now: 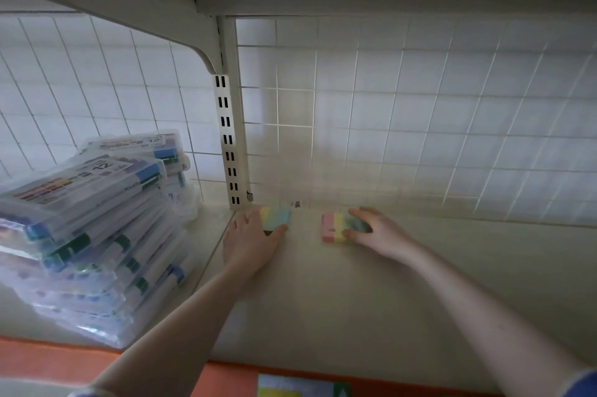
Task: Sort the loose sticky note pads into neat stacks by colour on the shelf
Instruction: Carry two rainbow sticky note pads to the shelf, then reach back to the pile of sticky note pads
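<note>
1. At the left of the frame, a leaning pile of clear plastic marker cases point(87, 228), stacked flat on the cream shelf surface point(371, 299), coloured pen barrels and printed "12" labels visible through the lids.
2. Behind the pile and across the whole back, a white wire grid panel point(420, 112) in front of a pale wall.
3. Just right of the pile, a cream slotted metal upright point(230, 144) reaching down to the shelf, with a curved bracket at its top under the upper shelf.
4. Centre left, at the foot of the upright: left hand point(250, 240) lying palm down, fingers toward the back, thumb curled along the near edge of a pastel striped sticky note pad point(277, 216), gripping it; yellow, green and blue bands showing, pad flat on the shelf close to the grid.
5. Centre right, apart from the first pad: a second pastel sticky note pad point(334, 227) with pink, yellow and green bands, flat on the shelf, right end covered.
6. Right hand point(376, 230) clasping that right end, fingers curled over the top, thumb at the near edge.
7. Along the bottom edge, an orange shelf-front strip point(58, 361) with a coloured label at lower centre.
</note>
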A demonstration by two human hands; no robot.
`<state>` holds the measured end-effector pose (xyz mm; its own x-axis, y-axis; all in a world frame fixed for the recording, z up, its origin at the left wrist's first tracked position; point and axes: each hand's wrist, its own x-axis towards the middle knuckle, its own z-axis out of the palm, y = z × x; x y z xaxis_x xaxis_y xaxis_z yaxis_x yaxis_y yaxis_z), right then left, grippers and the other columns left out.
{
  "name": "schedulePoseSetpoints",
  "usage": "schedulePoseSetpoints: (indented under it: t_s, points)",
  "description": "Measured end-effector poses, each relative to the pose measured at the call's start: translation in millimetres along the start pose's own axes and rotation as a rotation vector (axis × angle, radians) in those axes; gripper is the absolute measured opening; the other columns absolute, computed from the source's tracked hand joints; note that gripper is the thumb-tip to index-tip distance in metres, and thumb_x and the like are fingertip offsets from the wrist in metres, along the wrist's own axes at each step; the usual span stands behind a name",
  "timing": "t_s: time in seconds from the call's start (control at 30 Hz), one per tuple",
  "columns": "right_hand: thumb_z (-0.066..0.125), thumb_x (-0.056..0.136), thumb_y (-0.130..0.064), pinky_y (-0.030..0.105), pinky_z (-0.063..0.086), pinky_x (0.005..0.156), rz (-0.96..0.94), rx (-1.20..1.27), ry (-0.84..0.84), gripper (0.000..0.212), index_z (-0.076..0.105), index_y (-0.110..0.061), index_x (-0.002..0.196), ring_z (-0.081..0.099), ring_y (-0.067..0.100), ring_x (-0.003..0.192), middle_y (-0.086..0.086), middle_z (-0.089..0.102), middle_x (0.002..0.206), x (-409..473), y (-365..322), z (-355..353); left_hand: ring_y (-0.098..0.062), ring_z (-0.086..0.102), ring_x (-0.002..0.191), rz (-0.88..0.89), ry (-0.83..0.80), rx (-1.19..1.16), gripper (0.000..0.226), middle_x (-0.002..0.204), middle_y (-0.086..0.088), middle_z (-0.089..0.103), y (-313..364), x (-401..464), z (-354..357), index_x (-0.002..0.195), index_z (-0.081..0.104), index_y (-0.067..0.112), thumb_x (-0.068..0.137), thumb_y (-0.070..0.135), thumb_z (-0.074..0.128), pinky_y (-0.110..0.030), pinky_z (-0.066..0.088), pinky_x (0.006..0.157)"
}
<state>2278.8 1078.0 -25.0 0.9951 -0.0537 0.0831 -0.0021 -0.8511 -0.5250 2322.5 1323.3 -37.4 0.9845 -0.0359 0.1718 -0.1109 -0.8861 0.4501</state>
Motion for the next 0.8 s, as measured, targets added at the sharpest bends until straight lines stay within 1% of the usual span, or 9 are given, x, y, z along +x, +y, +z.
schedulePoseSetpoints:
  t_s: [0.07,0.13,0.27,0.33,0.4,0.5,0.6,0.67,0.8]
  points:
    - [0.056,0.092,-0.034,0.027,0.033,0.102,0.025,-0.007,0.079,0.053,0.044,-0.014,0.139,0.042,0.023,0.13,0.009,0.04,0.146,-5.8,3.4,-2.1,-0.027,0.035,0.128,0.021,0.004,-0.026,0.068,0.141,-0.008,0.039,-2.6,-2.6,-5.1,0.144,0.03,0.02,0.089,0.057,0.045,-0.037,0.03,0.106]
    - [0.052,0.094,-0.032,0.029,0.036,0.1,0.067,-0.077,0.165,0.048,0.046,-0.012,0.137,0.046,0.024,0.127,0.009,0.044,0.143,-14.8,10.2,-5.2,-0.027,0.033,0.13,0.043,0.007,-0.032,0.066,0.145,-0.007,0.036,-5.8,-7.7,-10.0,0.145,0.028,0.018,0.091,0.053,0.045,-0.037,0.029,0.106]
    - [0.046,0.097,-0.031,0.033,0.038,0.099,0.232,-0.26,0.274,0.041,0.051,-0.011,0.133,0.046,0.028,0.125,0.012,0.05,0.137,-39.9,30.1,-12.4,-0.027,0.031,0.133,0.098,0.026,0.002,0.065,0.148,-0.008,0.034,-3.1,-22.3,-13.6,0.148,0.024,0.014,0.095,0.048,0.041,-0.038,0.029,0.107]
    - [0.046,0.096,-0.03,0.035,0.04,0.095,0.292,-0.317,0.314,0.038,0.055,-0.011,0.127,0.049,0.03,0.121,0.013,0.053,0.131,-54.0,39.7,-16.6,-0.027,0.031,0.132,0.098,0.013,0.019,0.063,0.148,-0.008,0.034,5.8,-30.9,-14.0,0.146,0.026,0.012,0.094,0.045,0.041,-0.037,0.029,0.106]
    - [0.046,0.095,-0.03,0.035,0.04,0.094,0.319,-0.354,0.326,0.037,0.057,-0.011,0.125,0.05,0.031,0.118,0.014,0.055,0.127,-68.0,47.4,-23.1,-0.027,0.029,0.133,0.108,-0.017,0.025,0.059,0.147,-0.008,0.034,15.9,-39.3,-13.9,0.143,0.03,0.012,0.094,0.044,0.042,-0.038,0.029,0.106]
    - [0.046,0.095,-0.032,0.035,0.04,0.094,0.333,-0.4,0.308,0.037,0.056,-0.013,0.125,0.05,0.031,0.119,0.014,0.055,0.127,-88.8,58.8,-36.5,-0.028,0.025,0.135,0.139,-0.037,0.038,0.057,0.146,-0.007,0.034,30.3,-54.3,-11.9,0.14,0.033,0.013,0.094,0.046,0.042,-0.04,0.028,0.107]
    - [0.045,0.095,-0.033,0.034,0.04,0.093,0.345,-0.421,0.319,0.037,0.057,-0.013,0.123,0.05,0.031,0.118,0.013,0.055,0.125,-111.8,75.5,-53.9,-0.027,0.022,0.139,0.15,-0.05,0.038,0.06,0.149,-0.006,0.03,51.4,-74.0,-12.3,0.143,0.029,0.014,0.095,0.048,0.041,-0.042,0.031,0.107]
    - [0.044,0.096,-0.035,0.034,0.042,0.092,0.349,-0.444,0.322,0.037,0.057,-0.013,0.123,0.051,0.031,0.117,0.013,0.056,0.123,-128.2,91.6,-66.9,-0.028,0.027,0.136,0.154,-0.047,0.053,0.059,0.147,-0.006,0.032,70.5,-88.2,-12.5,0.142,0.032,0.015,0.095,0.049,0.041,-0.041,0.034,0.104]
    - [0.044,0.096,-0.036,0.034,0.044,0.091,0.344,-0.482,0.352,0.037,0.057,-0.016,0.123,0.054,0.03,0.114,0.011,0.057,0.121,-163.7,132.0,-98.7,-0.03,0.036,0.13,0.168,-0.03,0.083,0.058,0.142,-0.008,0.04,120.3,-119.4,-4.0,0.139,0.039,0.017,0.092,0.052,0.046,-0.038,0.034,0.102]
